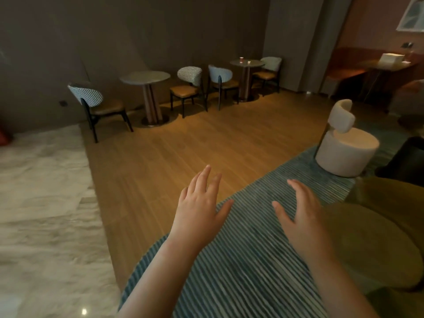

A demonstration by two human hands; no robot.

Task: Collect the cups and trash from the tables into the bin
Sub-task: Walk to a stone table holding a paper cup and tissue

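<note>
I hold both hands out in front, empty. The left hand (197,210) has its fingers straight and spread, and the right hand (302,216) is the same, thumb out. Both hover over the striped rug (241,260). The cup (241,59), small and reddish, stands on the far bench (254,63) by the back wall, well apart from my hands. A small dark item (249,62) sits just beside it; I cannot tell what it is. A second bench (144,78) stands to its left, with striped chairs (189,76) between them. A white stool (346,154) sits on the rug at right.
</note>
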